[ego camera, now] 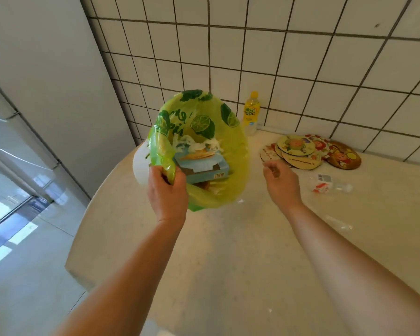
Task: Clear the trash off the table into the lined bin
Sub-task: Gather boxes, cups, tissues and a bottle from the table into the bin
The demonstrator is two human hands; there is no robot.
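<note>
A white bin lined with a yellow-green lime-print bag is tilted toward me above the round pale table. My left hand grips its near rim and the bunched liner. Inside lie a light blue box and crumpled white paper. My right hand hovers to the right of the bin, fingers loosely curled, holding nothing. A clear plastic bottle with a red and white label lies on its side just right of that hand.
A yellow drink bottle stands by the tiled wall. Several round picture coasters are fanned at the back right. A piece of clear wrapper lies at right. A grey cabinet and glossy floor are at left.
</note>
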